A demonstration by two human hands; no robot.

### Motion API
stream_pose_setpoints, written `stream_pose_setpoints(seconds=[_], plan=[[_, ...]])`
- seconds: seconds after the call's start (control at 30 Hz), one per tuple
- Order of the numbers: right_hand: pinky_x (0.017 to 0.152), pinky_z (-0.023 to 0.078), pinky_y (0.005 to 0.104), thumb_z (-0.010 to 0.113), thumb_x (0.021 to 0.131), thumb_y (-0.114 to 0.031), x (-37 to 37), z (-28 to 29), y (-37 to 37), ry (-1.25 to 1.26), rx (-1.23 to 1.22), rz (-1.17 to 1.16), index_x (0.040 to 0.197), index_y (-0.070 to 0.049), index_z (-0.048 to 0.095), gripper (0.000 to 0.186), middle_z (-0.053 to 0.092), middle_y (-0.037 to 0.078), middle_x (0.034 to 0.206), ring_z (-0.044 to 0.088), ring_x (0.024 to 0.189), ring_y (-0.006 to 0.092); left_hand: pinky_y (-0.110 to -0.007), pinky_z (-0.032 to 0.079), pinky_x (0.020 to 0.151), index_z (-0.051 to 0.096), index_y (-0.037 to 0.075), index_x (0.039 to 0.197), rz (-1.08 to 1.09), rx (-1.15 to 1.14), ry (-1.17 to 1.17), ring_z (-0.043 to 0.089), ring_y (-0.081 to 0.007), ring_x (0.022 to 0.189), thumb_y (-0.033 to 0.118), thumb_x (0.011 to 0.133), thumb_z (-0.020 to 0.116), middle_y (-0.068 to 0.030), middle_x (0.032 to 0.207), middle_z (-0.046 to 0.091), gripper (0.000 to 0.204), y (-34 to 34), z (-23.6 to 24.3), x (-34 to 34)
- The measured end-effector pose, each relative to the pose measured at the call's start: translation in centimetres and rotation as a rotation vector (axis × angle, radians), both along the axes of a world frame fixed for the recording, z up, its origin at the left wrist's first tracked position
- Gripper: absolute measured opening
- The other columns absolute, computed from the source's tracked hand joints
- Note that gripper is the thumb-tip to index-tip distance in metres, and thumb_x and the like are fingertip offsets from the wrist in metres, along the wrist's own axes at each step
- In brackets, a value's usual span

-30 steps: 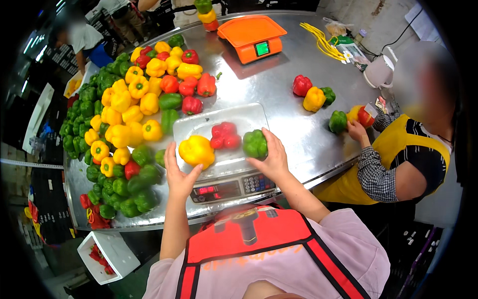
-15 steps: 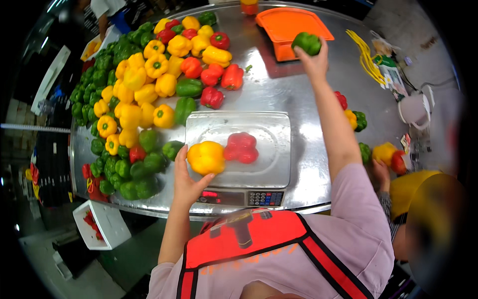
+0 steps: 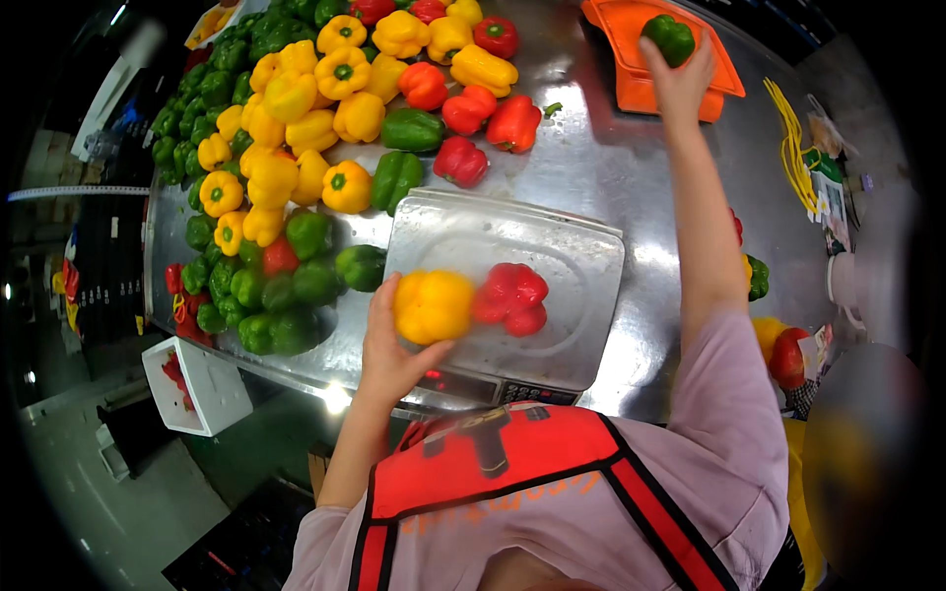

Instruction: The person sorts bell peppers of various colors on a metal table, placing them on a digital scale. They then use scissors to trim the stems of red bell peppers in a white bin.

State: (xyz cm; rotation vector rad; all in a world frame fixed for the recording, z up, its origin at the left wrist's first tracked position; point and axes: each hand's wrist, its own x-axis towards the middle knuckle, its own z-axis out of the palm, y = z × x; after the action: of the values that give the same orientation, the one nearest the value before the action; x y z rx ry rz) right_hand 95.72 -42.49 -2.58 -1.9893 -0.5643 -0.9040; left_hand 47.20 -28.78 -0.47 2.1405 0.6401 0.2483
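Observation:
My left hand (image 3: 394, 350) is curled round the near left side of a yellow bell pepper (image 3: 434, 307) at the steel platform of a weighing scale (image 3: 581, 258). Touching or close beside it is a red bell pepper (image 3: 511, 298) on the same platform. My right arm stretches to the far right, where my right hand (image 3: 686, 81) grips a green bell pepper (image 3: 668, 39) over an orange plastic tray (image 3: 724, 87). Whether that pepper touches the tray, I cannot tell. The scale's keypad and lit display face me, partly covered by my left hand and apron.
A large heap of yellow bell peppers (image 3: 291, 96), with green and red ones, spreads over the steel table (image 3: 645, 167) on the left. Yellow cords (image 3: 791, 148) lie near the right edge. Someone's yellow garment (image 3: 803, 492) shows at lower right. A white box (image 3: 197, 386) stands below the table.
The view has turned, so the table and scale sit at another angle. My right hand has shifted the green pepper further over the tray. My left hand stays on the yellow pepper.

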Motion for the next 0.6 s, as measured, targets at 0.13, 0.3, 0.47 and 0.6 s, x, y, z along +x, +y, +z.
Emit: stream_pose_setpoints(seconds=[0.13,0.3,0.47,0.6], plan=[[0.107,0.030,0.0447,0.082,0.066,-0.039,-18.3,1.2,-3.1,0.396,-0.288,1.044,0.140,-0.008,0.037,0.091,0.039,0.019,0.141,0.038,0.131,0.0330,-0.035,0.036,0.104,0.025,0.002,0.142,-0.023,-0.026,-0.026,0.046,-0.0254,0.122,0.004,0.059,0.084,-0.0154,0.137,0.041,0.102,0.4,-0.4,0.4],[0.097,0.041,0.0455,0.080,0.061,-0.033,-27.2,0.6,-4.6,0.424,-0.608,1.177,0.134,-0.012,0.044,0.084,0.043,0.019,0.137,0.047,0.121,0.0363,-0.035,0.040,0.101,0.030,0.002,0.140,-0.015,-0.122,-0.037,0.049,-0.0243,0.119,0.005,0.058,0.085,-0.0138,0.134,0.044,0.099,0.7,-0.4,0.5],[0.094,0.046,0.0381,0.080,0.066,-0.023,-18.6,-0.4,-4.6,0.399,-0.276,0.748,0.130,-0.007,0.046,0.074,0.051,0.014,0.125,0.055,0.111,0.0277,-0.036,0.040,0.101,0.037,0.002,0.136,-0.001,-0.071,-0.019,0.049,-0.0270,0.119,0.011,0.056,0.087,-0.0144,0.131,0.047,0.095,1.0,-0.4,0.3],[0.093,0.045,0.0335,0.084,0.068,-0.032,-2.9,0.4,-5.9,0.315,0.479,0.134,0.134,0.004,0.036,0.090,0.051,0.015,0.122,0.054,0.108,0.0222,-0.037,0.040,0.100,0.040,0.002,0.133,0.011,-0.040,-0.039,0.049,-0.0295,0.118,0.015,0.055,0.088,-0.0158,0.130,0.047,0.093,0.9,-0.7,0.1]])
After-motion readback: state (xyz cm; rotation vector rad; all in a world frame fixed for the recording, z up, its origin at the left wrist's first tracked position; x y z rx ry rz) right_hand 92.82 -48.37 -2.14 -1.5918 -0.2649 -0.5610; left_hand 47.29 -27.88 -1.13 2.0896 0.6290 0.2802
